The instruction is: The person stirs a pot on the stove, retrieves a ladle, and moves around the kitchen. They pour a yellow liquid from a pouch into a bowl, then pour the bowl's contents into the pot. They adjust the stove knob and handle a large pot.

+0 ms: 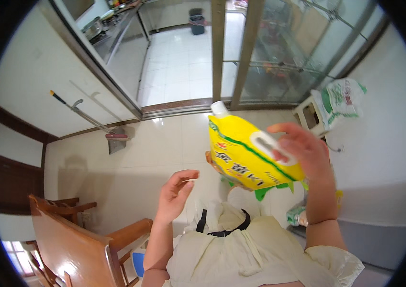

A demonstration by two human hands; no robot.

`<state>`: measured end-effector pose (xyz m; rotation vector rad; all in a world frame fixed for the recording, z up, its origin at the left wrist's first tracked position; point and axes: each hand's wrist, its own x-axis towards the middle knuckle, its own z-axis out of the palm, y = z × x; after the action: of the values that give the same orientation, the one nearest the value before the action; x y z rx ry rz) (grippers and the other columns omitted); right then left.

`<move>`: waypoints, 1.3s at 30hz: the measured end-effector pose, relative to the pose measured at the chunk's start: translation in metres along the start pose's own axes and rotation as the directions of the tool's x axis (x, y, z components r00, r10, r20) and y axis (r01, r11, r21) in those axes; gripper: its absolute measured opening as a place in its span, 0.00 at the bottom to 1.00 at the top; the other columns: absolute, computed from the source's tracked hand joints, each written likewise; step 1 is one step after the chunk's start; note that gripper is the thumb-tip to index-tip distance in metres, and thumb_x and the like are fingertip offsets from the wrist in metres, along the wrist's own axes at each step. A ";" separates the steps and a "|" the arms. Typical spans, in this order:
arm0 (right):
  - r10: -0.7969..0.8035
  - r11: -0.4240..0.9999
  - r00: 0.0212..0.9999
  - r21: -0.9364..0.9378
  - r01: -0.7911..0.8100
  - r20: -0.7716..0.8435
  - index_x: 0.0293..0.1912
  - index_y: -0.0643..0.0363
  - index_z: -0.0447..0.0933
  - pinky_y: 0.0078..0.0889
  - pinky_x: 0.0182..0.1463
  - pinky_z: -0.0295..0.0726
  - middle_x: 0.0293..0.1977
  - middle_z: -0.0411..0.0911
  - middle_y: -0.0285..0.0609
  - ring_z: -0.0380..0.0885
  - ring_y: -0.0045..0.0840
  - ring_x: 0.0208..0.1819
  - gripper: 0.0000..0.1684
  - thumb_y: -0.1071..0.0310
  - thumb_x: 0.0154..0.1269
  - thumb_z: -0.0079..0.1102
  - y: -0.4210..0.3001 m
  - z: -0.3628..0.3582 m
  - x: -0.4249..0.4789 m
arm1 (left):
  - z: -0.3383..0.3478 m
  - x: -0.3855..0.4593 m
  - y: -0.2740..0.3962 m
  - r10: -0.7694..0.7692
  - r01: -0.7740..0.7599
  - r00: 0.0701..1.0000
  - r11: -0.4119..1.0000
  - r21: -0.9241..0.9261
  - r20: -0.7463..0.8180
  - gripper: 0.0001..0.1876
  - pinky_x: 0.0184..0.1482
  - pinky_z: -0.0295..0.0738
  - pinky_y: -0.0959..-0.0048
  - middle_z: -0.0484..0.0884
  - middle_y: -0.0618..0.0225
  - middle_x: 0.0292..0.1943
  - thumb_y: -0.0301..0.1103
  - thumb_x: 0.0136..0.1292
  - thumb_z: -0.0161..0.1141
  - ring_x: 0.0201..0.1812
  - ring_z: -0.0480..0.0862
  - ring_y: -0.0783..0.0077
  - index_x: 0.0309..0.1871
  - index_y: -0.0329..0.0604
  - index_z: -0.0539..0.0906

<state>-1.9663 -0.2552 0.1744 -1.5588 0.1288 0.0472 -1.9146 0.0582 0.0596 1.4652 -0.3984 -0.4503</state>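
A yellow spouted pouch (pixel 246 154) with a white cap and a white carry handle hangs tilted in front of me, its cap towards the upper left. My right hand (pixel 298 149) grips it by the handle, with fingers through the handle's opening. To the left of the pouch, my left hand (pixel 178 192) is held in the air, fingers curved and apart, with nothing in it. Partly hidden below the pouch are some green pointed shapes (pixel 262 193) that I cannot identify.
A broom and dustpan (pixel 117 143) lean by the left wall. Ahead, a sliding glass door (pixel 278 53) stands beside a kitchen opening with a dark bin (pixel 197 25). A white and green bag (pixel 343 100) rests on a stool (pixel 310 116) at right. Wooden furniture (pixel 70 236) is at lower left.
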 end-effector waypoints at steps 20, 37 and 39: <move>0.140 0.920 0.816 -0.378 0.102 0.561 0.46 0.57 0.72 0.29 0.37 0.76 0.28 0.78 0.38 0.79 0.25 0.31 0.13 0.61 0.66 0.55 0.050 0.186 0.460 | -0.240 0.343 0.021 -0.513 0.458 0.806 0.857 -0.237 -0.295 0.13 0.36 0.71 0.79 0.80 0.65 0.35 0.37 0.68 0.56 0.35 0.77 0.81 0.47 0.37 0.72; -0.172 0.812 0.958 -0.518 0.269 0.228 0.43 0.63 0.77 0.29 0.29 0.72 0.23 0.76 0.44 0.74 0.29 0.23 0.16 0.59 0.66 0.60 0.012 0.186 0.848 | -0.474 0.672 0.072 -0.238 0.255 0.964 0.721 0.644 -0.116 0.14 0.31 0.74 0.67 0.83 0.60 0.25 0.46 0.63 0.60 0.26 0.81 0.60 0.45 0.49 0.84; -0.234 0.791 0.940 -0.514 0.331 0.247 0.45 0.62 0.77 0.29 0.30 0.73 0.24 0.76 0.42 0.74 0.29 0.24 0.16 0.60 0.65 0.62 0.010 0.180 0.883 | -0.491 0.709 0.084 -0.187 0.176 0.980 0.675 0.717 -0.064 0.13 0.32 0.75 0.67 0.84 0.60 0.27 0.44 0.64 0.58 0.27 0.82 0.60 0.43 0.49 0.86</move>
<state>-1.0820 -0.1212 0.0671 -2.1312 -0.2865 -0.0236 -1.0505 0.1122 0.0992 2.2983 -0.4698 -0.4882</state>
